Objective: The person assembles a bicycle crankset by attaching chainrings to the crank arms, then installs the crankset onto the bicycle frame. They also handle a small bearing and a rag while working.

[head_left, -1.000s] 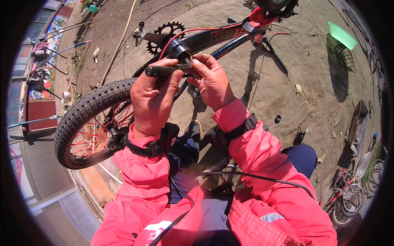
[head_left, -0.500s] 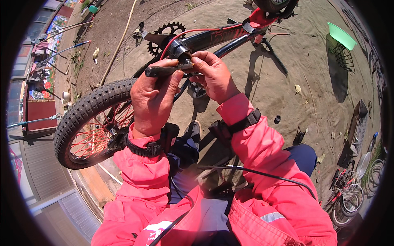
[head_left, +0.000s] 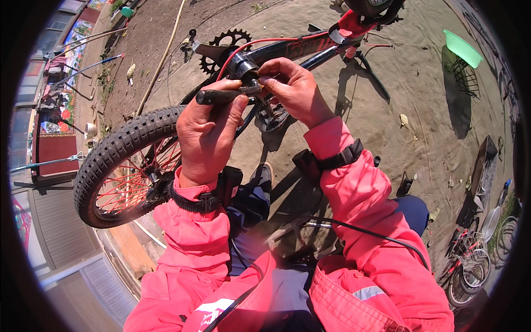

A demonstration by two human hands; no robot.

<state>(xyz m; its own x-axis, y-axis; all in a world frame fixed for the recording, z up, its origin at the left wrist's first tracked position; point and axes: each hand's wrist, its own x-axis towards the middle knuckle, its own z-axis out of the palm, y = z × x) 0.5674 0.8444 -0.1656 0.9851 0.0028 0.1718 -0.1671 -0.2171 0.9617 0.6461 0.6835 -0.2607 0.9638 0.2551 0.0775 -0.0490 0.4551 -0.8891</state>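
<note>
Left hand [head_left: 207,133]: closed around a dark-handled tool [head_left: 221,96], held level against the bicycle's black head tube [head_left: 243,66]. Right hand [head_left: 293,91]: fingertips pinched narrowly at the tool's tip. Bicycle lay on dirt ground [head_left: 420,99], knobby front tyre [head_left: 119,152] below left.

Hard, bright sunlight falls across the whole yard, strong enough to bleach the sandy ground [head_left: 420,88] pale. Shadows are dark and crisp-edged: the bicycle frame [head_left: 310,47] and the green basin [head_left: 462,48] both throw theirs toward the near side. The pink sleeves [head_left: 354,193] glow almost oversaturated. Focus is sharp at centre; the fisheye bends everything near the black rim, where detail smears.
</note>
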